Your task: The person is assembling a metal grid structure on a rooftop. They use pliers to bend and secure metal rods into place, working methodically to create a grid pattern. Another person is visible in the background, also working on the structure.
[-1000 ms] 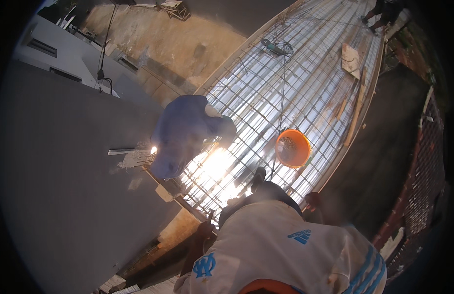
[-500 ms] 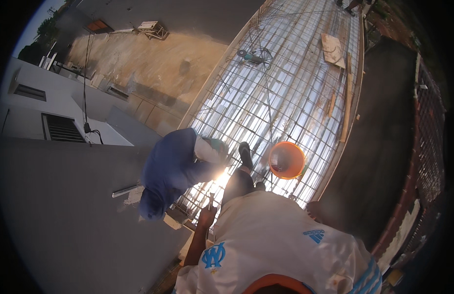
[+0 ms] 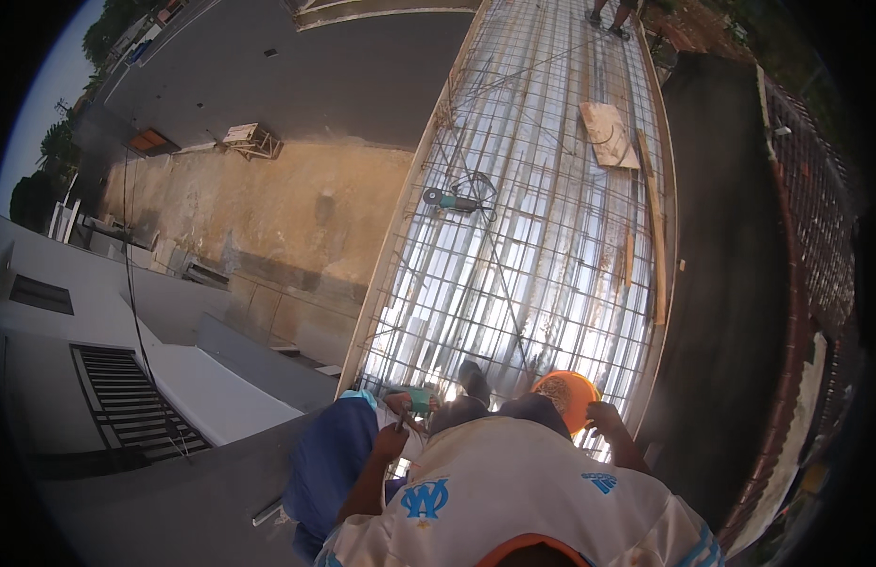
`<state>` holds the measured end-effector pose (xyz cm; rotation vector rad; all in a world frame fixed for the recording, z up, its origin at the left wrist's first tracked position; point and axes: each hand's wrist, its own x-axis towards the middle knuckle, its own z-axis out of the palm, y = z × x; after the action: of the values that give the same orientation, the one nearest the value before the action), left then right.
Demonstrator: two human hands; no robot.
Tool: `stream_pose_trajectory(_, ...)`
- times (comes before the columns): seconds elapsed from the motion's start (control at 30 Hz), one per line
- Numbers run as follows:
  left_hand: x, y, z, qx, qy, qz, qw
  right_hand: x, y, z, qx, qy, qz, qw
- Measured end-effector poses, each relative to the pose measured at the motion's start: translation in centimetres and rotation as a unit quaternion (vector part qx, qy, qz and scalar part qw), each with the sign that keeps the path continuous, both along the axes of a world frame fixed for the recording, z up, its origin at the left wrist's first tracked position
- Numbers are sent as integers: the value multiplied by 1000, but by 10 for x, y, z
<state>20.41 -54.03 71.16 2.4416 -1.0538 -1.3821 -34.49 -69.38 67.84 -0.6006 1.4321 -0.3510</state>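
Observation:
My left hand is closed round a thin, dark-handled tool whose kind I cannot make out. Just beyond it is a co-worker's hand, beside a green item close to my leg. The co-worker, in dark blue clothing, bends over at my left. On my right stands an orange bucket, tilted, with a greyish, grainy-looking inside. At its right rim my right hand is closed on the edge; its fingertips are partly hidden.
Steel rebar mesh lies over shiny corrugated sheets. On it rest an angle grinder with its cord, a board and a long plank. Another person's legs stand at the far end. The deck's left edge drops toward a yard.
My view has shifted, showing more of the far deck. My right hand has come to the bucket, which now tilts. My left hand keeps its tool, and the co-worker is closer beside me.

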Motion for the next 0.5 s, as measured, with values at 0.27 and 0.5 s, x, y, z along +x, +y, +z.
stream_pose_trajectory(0.27,52,-234,52,-30,-34,-73,996,-5,18,-30,132,109,45,984)
stream_pose_trajectory(0.5,18,-433,63,-115,-23,-101,988,-15,-109,-63,127,105,109,980)
